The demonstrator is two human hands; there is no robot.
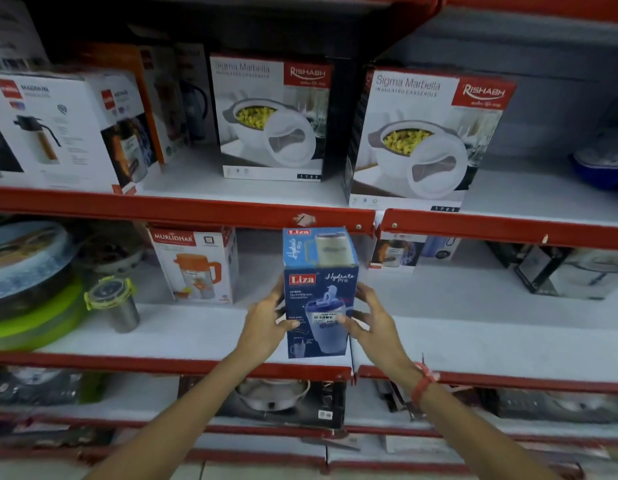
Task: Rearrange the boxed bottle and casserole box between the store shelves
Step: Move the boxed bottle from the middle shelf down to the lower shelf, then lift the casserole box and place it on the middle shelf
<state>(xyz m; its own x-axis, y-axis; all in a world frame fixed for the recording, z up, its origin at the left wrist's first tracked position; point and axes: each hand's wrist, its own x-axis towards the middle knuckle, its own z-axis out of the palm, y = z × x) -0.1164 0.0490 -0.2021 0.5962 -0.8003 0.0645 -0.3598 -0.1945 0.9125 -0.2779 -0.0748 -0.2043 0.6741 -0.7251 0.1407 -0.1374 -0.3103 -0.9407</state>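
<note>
A tall blue Liza bottle box (319, 292) stands upright at the front edge of the middle shelf (196, 332). My left hand (264, 323) presses its left side and my right hand (373, 322) wraps its right side with fingers over the front. Two white Sigma Marbella casserole boxes sit on the upper shelf (183, 206): one (271, 117) above the bottle box, the other (425, 140) to its right, nearer the front edge.
Flask boxes (72, 129) fill the upper shelf's left. On the middle shelf stand an orange jug box (195, 265), a steel cup with green lid (115, 304), stacked round containers (27, 282) and boxes at right (560, 271). A red shelf lip (508, 230) runs just above the bottle box.
</note>
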